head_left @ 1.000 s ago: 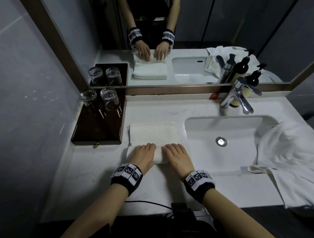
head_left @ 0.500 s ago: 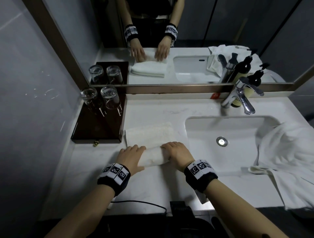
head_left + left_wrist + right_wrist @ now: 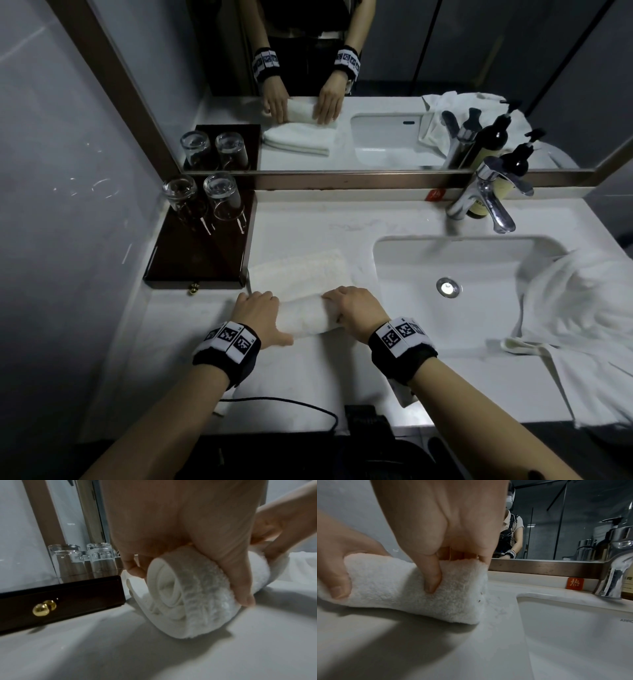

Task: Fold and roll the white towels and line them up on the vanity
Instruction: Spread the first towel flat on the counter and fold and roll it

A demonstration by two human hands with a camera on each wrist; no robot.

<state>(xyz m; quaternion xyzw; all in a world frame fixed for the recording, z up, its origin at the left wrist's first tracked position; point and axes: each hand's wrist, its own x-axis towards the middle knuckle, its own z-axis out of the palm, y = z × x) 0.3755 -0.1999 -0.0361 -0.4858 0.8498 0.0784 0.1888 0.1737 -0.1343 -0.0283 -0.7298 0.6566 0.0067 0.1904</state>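
Note:
A white towel [image 3: 301, 317] lies on the white vanity [image 3: 308, 226], left of the sink, its near part wound into a thick roll and its far part still flat. My left hand [image 3: 258, 313] grips the roll's left end, thumb on the near side and fingers curled over the top; the left wrist view shows the towel [image 3: 188, 601] end-on as a spiral. My right hand [image 3: 356, 308] grips the right end, and in the right wrist view its thumb presses into the towel [image 3: 402, 586]. A heap of unfolded white towels [image 3: 579, 329] lies right of the sink.
A dark wooden tray [image 3: 198, 257] with two upturned glasses [image 3: 205, 198] stands at the back left, close to the flat part of the towel. The sink basin [image 3: 445, 267] and chrome tap [image 3: 489, 202] are to the right. A mirror runs along the back.
The roll has grown and moved away from me over the flat part. Both hands shifted from lying on top of it to gripping its two ends.

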